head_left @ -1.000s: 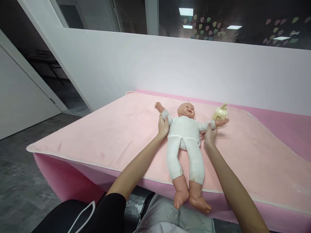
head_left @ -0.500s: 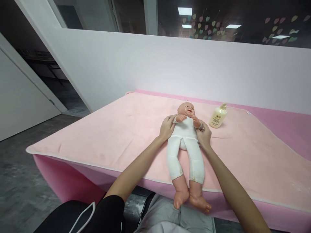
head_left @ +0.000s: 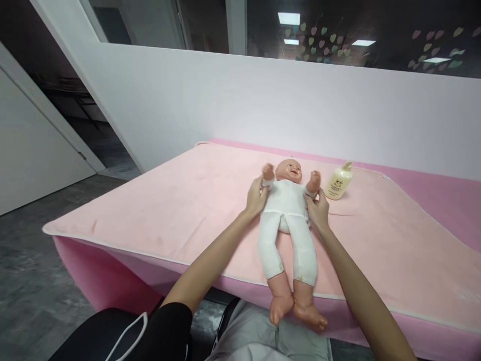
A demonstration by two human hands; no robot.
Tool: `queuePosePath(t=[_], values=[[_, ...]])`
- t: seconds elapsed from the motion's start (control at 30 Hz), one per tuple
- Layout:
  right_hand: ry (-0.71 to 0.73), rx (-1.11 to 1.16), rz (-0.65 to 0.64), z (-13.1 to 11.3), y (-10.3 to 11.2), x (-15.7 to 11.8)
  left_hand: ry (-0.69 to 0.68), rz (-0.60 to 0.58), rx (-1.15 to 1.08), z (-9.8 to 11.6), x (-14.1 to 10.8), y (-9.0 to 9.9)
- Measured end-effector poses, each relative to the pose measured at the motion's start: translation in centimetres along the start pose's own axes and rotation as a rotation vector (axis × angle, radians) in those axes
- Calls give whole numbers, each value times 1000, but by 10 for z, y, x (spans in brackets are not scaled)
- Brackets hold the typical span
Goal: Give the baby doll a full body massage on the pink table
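Note:
A baby doll [head_left: 287, 200] with a white cloth body lies face up on a pink blanket [head_left: 158, 200], its bare feet hanging past the front edge. My left hand [head_left: 256, 195] is closed around the doll's arm on the left side of the picture, just below its wrist. On the other side, my right hand [head_left: 318, 208] grips the doll's other arm near the cuff. Both doll hands point up and outward, level with its head. A pale yellow pump bottle [head_left: 338, 181] stands upright on the blanket, just beyond my right hand.
A white wall [head_left: 244, 105] rises behind the table, with a dark window [head_left: 361, 30] above it. Deeper pink cover [head_left: 424, 195] shows past the blanket's right side. A white door [head_left: 33, 135] stands at far left.
The doll's arms have swung apart: its hands were together over the chest and now stand raised out to either side. My hands have stayed on the arms.

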State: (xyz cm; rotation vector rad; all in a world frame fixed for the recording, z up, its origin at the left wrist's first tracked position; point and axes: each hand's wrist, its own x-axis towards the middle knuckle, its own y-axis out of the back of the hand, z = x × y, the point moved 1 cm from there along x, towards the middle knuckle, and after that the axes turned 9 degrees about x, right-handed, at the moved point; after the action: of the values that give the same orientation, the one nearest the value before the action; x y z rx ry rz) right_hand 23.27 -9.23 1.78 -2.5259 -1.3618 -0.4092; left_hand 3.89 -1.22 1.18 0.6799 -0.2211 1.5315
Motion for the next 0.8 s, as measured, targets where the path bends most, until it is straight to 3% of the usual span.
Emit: queuePosePath(t=[0.07,0.13,0.2,0.33,0.4,0.5,0.6,0.67,0.73,0.8], values=[[129,-98,-87,-1,-4,-4,-173,-143,129,5,-3,-3],[111,-69,-88,-3,-4,-3,-195,-136,125,4,-2,-4],[-51,104,17,-5,0,3,-52,0,-5,-4,3,-3],[-434,541,366,-13,15,17,412,302,-334,-21,12,2],[-524,636,470,-14,18,20,497,362,-363,-21,12,4],[-403,549,476,-9,13,13,279,295,-173,-9,7,6],[-75,265,217,-2,-1,-2,-115,-21,91,7,-1,4],[135,93,45,0,-9,-10,-280,-206,192,14,-4,2],[198,57,12,0,-10,-11,-285,-237,172,15,-4,1],[79,166,122,0,-4,-4,-139,-125,31,10,1,2]])
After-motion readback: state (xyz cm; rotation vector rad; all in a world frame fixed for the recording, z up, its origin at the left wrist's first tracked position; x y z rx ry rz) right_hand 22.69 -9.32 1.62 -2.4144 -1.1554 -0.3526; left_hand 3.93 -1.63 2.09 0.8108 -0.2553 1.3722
